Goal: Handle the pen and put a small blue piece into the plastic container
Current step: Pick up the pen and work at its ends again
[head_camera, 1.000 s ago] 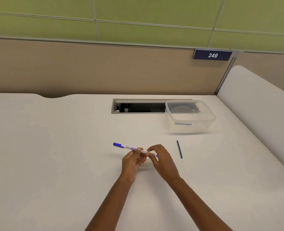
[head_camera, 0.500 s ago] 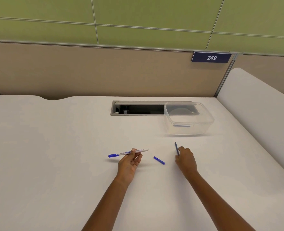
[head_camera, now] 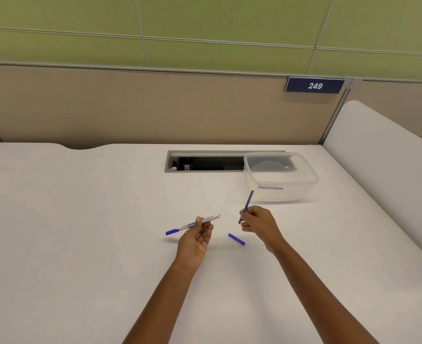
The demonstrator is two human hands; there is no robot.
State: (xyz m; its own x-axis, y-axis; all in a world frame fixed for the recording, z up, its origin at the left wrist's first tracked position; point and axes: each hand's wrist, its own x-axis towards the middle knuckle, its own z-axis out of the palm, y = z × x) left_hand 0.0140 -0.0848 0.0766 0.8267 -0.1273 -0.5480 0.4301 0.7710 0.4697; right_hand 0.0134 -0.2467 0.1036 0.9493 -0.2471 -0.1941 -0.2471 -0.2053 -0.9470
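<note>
Head cam has us pinching the white pen barrel point(head_camera: 195, 223) left-handed point(head_camera: 195, 242), thin blue refill point(head_camera: 246, 206) right-handed point(head_camera: 257, 224), small blue cap point(head_camera: 236, 239) flat on desk between them, nearer right, clear plastic container point(head_camera: 280, 180) beyond.

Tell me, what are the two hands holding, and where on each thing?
The left hand pinches the pen near its middle. The right hand grips the thin blue rod near its lower end.

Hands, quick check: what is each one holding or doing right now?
Left hand: closed on the white pen barrel, lifted off the desk.
Right hand: closed on the thin blue refill, pointing towards the plastic container.
</note>
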